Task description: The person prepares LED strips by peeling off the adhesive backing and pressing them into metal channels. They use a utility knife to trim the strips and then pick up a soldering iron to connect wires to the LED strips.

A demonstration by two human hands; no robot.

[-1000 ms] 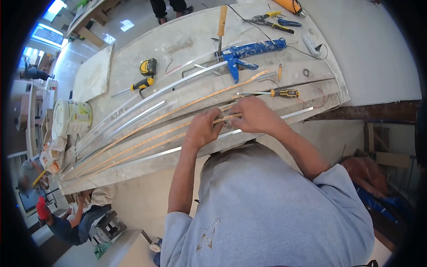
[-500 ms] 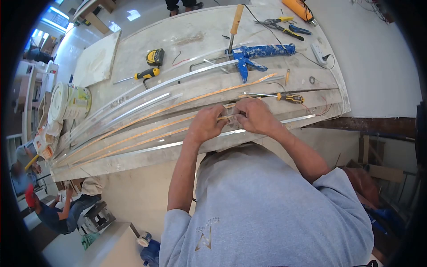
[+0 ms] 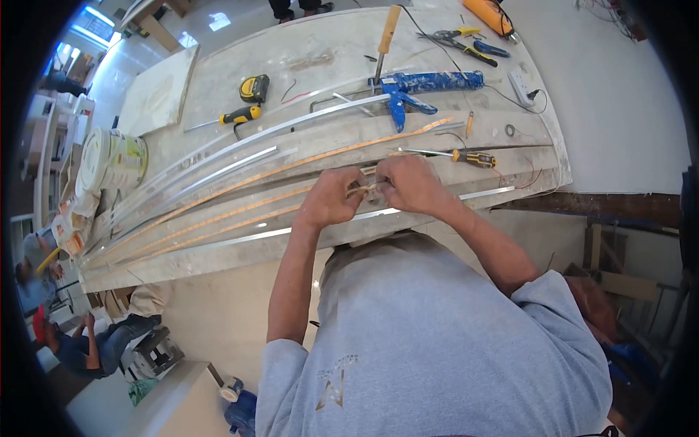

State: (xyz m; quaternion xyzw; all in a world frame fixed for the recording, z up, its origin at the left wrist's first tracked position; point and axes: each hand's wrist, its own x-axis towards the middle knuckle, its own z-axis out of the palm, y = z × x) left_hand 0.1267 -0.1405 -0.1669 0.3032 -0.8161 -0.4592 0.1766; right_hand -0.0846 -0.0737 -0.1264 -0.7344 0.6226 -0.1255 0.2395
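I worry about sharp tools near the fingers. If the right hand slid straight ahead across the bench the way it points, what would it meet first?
Probably the yellow-handled screwdriver, lying just beyond the right hand, which pinches the orange strip. Depth is unclear.

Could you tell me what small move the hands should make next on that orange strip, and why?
Probably slide the left hand a little further along the orange strip. Both hands pinch it close together, the right hand at its end, while the rest lies loose along the bench.
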